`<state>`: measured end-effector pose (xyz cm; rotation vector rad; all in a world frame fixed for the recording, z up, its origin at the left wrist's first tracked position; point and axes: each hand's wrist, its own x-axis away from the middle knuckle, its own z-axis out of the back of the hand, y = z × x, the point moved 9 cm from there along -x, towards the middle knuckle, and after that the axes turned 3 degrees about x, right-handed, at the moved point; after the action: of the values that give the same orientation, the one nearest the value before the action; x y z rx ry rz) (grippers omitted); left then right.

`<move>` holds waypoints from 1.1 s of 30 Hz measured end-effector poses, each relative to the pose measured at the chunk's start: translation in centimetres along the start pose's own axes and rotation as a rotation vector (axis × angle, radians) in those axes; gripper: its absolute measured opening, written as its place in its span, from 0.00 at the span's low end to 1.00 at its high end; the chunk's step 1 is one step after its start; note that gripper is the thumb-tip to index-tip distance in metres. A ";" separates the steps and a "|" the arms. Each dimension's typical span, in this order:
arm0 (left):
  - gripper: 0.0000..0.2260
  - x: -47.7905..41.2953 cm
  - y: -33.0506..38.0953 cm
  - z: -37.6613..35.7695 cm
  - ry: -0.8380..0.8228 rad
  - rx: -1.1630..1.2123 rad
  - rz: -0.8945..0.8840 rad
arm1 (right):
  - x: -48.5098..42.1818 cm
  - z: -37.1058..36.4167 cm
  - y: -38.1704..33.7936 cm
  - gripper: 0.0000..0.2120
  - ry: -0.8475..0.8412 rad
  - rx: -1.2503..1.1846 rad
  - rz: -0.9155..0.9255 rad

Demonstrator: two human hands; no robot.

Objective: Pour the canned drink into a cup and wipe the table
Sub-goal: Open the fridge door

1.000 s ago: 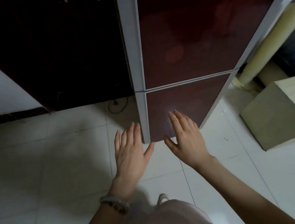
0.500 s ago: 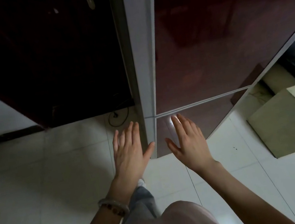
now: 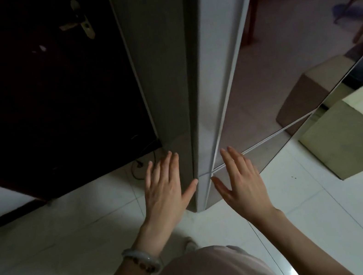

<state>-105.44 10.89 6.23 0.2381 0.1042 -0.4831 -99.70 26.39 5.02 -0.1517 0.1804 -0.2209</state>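
Note:
I stand close to a tall fridge (image 3: 252,91) with glossy dark red doors and a grey side wall, seen at its near corner. My left hand (image 3: 165,188) is held out flat with fingers apart, in front of the grey side. My right hand (image 3: 243,179) is likewise flat and empty, in front of the seam between the upper and lower door. Neither hand grips anything. No can, cup or cloth is in view.
A dark wooden door (image 3: 45,88) with a brass handle (image 3: 80,22) stands to the left of the fridge. A loose cable (image 3: 139,166) lies on the white tiled floor at its foot. A pale box (image 3: 357,137) sits on the floor at the right.
The view has come nearer to the fridge and swung round its corner, so the grey side now shows. Both hands stayed flat and empty, still held out in front.

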 end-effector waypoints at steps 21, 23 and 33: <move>0.30 -7.5 5.0 14.4 0.411 0.135 -0.211 | -5.7 17.8 -3.3 0.26 0.655 -0.085 0.347; 0.29 -7.4 5.6 15.8 0.454 0.152 -0.245 | -6.0 18.9 -3.9 0.26 0.687 -0.082 0.393; 0.18 -7.5 7.1 17.2 0.468 0.395 -0.217 | -7.0 18.2 -4.0 0.36 0.648 0.102 0.370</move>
<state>-107.91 16.03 25.46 0.7313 0.4974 -0.6563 -103.69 26.52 24.50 0.0617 0.8324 0.0980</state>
